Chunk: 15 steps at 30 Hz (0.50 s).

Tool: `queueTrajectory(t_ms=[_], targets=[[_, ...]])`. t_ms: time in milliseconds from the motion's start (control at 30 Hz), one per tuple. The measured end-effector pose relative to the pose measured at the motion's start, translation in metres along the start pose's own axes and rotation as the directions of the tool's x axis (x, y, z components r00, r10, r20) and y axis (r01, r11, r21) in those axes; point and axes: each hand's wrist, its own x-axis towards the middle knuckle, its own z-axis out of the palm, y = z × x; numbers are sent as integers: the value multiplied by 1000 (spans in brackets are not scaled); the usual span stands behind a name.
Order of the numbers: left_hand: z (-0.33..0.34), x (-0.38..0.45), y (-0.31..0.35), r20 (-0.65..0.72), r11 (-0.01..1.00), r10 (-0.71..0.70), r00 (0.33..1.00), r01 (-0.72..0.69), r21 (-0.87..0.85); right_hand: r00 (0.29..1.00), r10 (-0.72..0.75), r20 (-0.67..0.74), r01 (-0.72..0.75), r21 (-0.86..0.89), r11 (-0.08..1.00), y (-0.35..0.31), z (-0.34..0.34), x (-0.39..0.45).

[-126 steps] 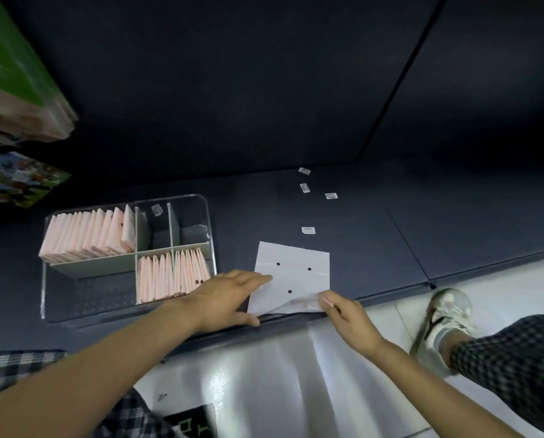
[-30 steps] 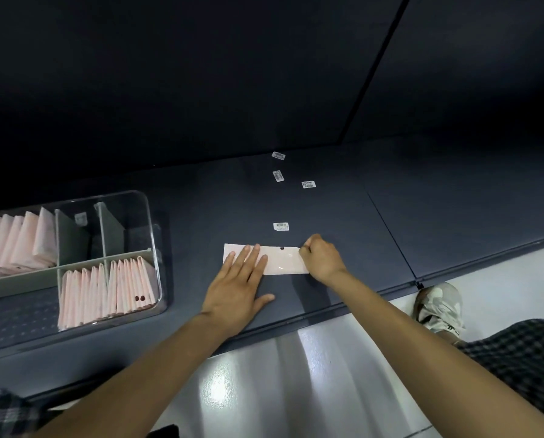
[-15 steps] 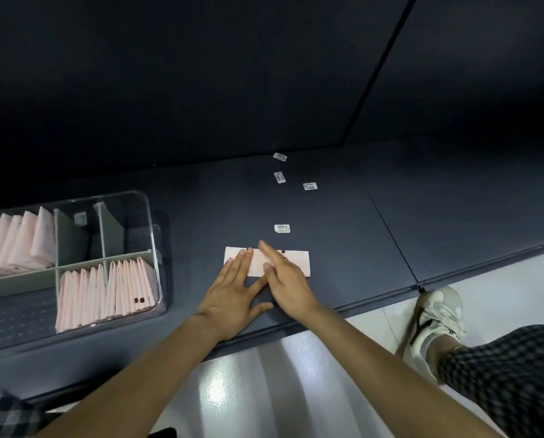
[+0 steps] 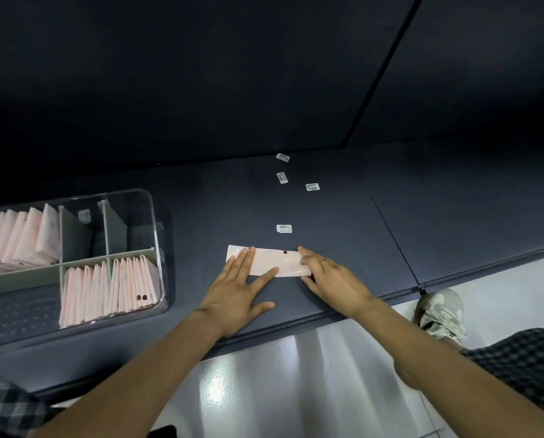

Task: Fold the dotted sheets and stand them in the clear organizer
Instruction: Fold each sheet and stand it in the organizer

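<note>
A: Where is the dotted sheet [image 4: 272, 263] lying?

B: It lies flat on the dark surface [image 4: 327, 222], folded into a long, narrow pale pink strip, near the front edge. Two dark dots show along its far edge.

A: And the hands?

B: The left hand [image 4: 237, 290] lies spread on the surface with its fingers straight, and their tips rest on the left part of the strip. Its grip is fully open and holds nothing. The right hand [image 4: 334, 278] sits at the right end of the strip, with its fingers over that end. A ring shows on one finger. I cannot tell whether that grip pinches the paper or only presses on it.

A: Where is the clear organizer [image 4: 157, 248]?

B: It stands on the same surface, well to the left of the sheet. Grey dividers split it into compartments. A row of folded pink sheets [image 4: 106, 290] stands upright in the near right compartment, and the last one shows two dark dots. Another row [image 4: 18, 235] leans in the far left compartment.

A: Anything else there?

B: Four small white labels [image 4: 284, 228] lie on the surface beyond the strip, the nearest just behind it. A shoe [image 4: 439, 311] rests on the pale floor [image 4: 264, 390] at the right.
</note>
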Motion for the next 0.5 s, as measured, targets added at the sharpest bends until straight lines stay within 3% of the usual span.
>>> queueTrajectory(t_ms=[100,167,300,400,500], targets=[[-5,1,1,6,999,-10,1000,10,-44,984,-161,-69,148,-164,975,-1,-7,9],[-8,0,3,-13,995,-43,999,42,-89,964,-240,-112,218,-175,960,-4,-11,12],[-19,-9,10,-164,978,-143,976,115,-173,933,-296,-206,293,-45,955,-25,-13,3],[-19,-16,15,-333,968,-196,922,128,-216,930,-261,-260,298,112,948,-53,-6,-10],[-13,-22,21,-374,938,-279,884,167,-304,959,-184,-216,239,262,935,-71,-1,-18]])
